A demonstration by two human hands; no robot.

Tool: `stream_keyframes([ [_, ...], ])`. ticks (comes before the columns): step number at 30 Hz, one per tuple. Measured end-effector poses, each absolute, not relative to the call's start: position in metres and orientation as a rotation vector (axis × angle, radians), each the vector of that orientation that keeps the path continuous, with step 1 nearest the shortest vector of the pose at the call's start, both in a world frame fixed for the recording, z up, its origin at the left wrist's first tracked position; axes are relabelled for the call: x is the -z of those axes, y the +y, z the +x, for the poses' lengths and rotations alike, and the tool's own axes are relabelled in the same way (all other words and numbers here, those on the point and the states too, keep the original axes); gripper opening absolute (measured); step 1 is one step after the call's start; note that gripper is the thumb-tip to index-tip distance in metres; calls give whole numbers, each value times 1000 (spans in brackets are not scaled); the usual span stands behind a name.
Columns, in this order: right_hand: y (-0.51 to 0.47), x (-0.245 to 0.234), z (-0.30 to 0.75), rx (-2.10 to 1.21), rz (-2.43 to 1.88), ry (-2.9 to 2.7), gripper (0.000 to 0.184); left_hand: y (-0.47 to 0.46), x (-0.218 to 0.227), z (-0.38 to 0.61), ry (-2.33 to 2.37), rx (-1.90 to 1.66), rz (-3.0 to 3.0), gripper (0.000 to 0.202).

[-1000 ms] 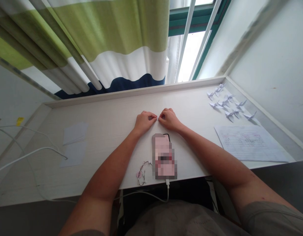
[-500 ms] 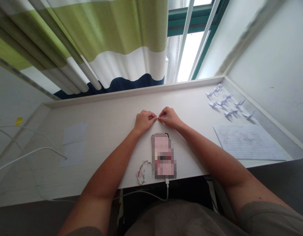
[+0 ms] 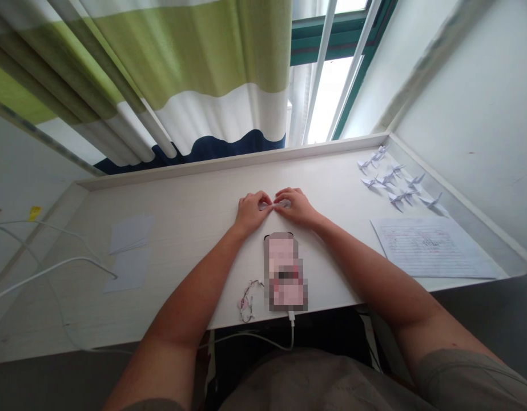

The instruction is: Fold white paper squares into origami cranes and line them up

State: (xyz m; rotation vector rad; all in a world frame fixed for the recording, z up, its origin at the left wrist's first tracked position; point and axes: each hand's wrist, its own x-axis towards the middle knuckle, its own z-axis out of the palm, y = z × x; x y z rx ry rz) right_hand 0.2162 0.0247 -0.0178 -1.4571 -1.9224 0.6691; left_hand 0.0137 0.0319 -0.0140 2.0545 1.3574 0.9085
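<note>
Both hands meet over the middle of the white desk (image 3: 194, 228), fingertips nearly touching. My left hand (image 3: 251, 211) pinches one side of a small folded piece of white paper (image 3: 282, 203). On its other side my right hand (image 3: 296, 206) is closed with thumb and fingers together. Most of the paper is hidden by the fingers, so its folded shape cannot be made out. Just below the hands lies a phone (image 3: 284, 268) in a pink case, its surface blurred out. Folded paper cranes (image 3: 389, 180), several of them, stand at the back right.
Loose white paper sheets (image 3: 128, 234) lie at the left, crossed by a white cable (image 3: 75, 258). A stack of lined, written paper (image 3: 432, 245) is at the right. A charm strap (image 3: 246, 302) lies beside the phone, whose charging cable (image 3: 292, 328) hangs over the front edge.
The fingers have shifted slightly around the paper, and more of it shows between the right thumb and fingers. Both hands stay in nearly the same place.
</note>
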Motion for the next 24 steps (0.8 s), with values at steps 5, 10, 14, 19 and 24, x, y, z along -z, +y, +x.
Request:
stream_keyframes([
  [5,24,17,215,-933,-1362,-1756,13,32,19,11,1216,-1093,1835,22],
  [10,20,13,214,-1197,-1172,-1269,42,34,21,10,1079,-1174,1566,26],
  [14,17,9,205,-1338,-1066,-1042,50,34,19,13,1021,-1197,1498,35],
  [19,16,10,200,-1503,-938,-997,45,34,14,14,978,-1233,1459,39],
  [24,12,10,199,-1622,-956,-1051,42,32,10,12,1007,-1207,1470,38],
])
